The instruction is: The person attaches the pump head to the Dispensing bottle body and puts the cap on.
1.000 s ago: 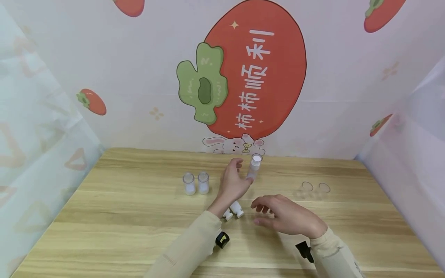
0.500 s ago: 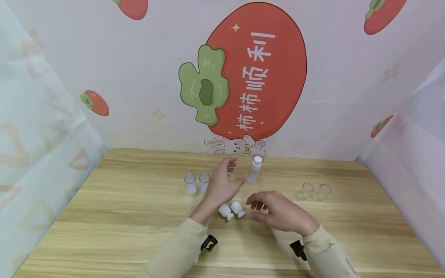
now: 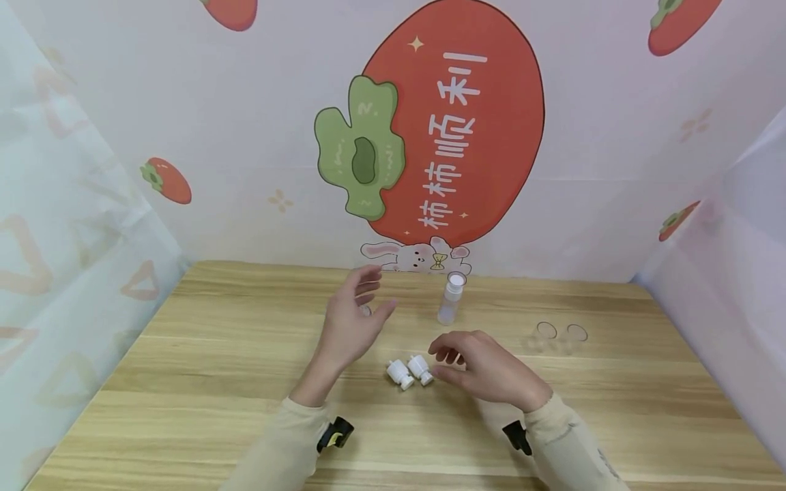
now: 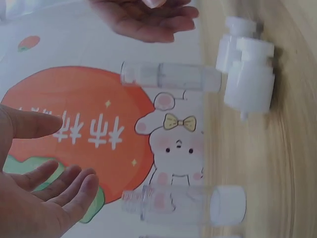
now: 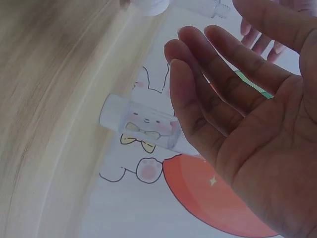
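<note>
My left hand (image 3: 350,320) hovers with fingers apart and nothing in them, in front of the two clear bottles, which it mostly hides in the head view. One clear bottle (image 4: 181,206) with a bare threaded neck and white base shows in the left wrist view. Two white pump heads (image 3: 400,374) lie side by side on the table between my hands. My right hand (image 3: 491,368) is just right of them, fingers loosely bent, holding nothing. Farther back, a bottle (image 3: 451,300) with a white top under a clear cover stands upright, touched by neither hand.
Two clear covers (image 3: 546,332) stand on the right side of the wooden table (image 3: 651,409). A printed backdrop (image 3: 245,232) rises behind the table's far edge, and sheets hang at both sides.
My left hand has let go of the capped bottle, leaving it standing, and has moved left toward the two other bottles. My right hand has shifted slightly left, near the pump heads.
</note>
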A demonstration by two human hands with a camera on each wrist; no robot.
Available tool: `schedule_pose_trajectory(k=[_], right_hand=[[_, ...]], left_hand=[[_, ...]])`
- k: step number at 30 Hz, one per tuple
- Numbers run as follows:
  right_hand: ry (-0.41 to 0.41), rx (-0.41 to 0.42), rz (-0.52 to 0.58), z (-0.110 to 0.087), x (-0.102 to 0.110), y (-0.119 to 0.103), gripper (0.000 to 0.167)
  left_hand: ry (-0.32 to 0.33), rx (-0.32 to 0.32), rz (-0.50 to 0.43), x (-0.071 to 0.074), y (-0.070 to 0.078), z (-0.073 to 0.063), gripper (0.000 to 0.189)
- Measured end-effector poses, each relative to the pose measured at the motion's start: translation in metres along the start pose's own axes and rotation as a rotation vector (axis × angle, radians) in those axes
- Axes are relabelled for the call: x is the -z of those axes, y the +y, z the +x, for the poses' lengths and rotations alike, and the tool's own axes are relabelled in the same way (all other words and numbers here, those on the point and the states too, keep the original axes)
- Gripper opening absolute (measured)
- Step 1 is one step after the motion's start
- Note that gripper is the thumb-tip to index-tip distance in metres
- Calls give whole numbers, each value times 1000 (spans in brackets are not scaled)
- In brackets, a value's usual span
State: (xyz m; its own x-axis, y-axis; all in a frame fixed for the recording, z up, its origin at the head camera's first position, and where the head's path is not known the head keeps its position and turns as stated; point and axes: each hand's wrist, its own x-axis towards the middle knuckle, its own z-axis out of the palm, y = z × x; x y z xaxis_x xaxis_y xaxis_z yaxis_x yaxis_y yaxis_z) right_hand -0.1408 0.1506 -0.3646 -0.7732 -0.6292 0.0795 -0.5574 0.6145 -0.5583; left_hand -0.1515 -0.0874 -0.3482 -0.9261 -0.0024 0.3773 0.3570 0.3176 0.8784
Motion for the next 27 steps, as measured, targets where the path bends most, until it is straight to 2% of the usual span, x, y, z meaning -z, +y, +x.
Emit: schedule_pose_trajectory(k=[6,10,14,20,27], right_hand=[[9,-8,3,5,-2,-1,22],[10,-10,-1,8,-4,-2,22],[13,-11,-1,10,-6,-3,21],[12,-10,6,11,-8,-2,20],[11,-10,-2,12,-9,0,20]], left_hand=[[75,-8,16,23,-4,0,53],[112,25,46,36,-9,0,53],[120,50,63,48,-14,1,54],[104,93,71,58,-25,2,54],[-10,187,-15,69,-41,3,64]])
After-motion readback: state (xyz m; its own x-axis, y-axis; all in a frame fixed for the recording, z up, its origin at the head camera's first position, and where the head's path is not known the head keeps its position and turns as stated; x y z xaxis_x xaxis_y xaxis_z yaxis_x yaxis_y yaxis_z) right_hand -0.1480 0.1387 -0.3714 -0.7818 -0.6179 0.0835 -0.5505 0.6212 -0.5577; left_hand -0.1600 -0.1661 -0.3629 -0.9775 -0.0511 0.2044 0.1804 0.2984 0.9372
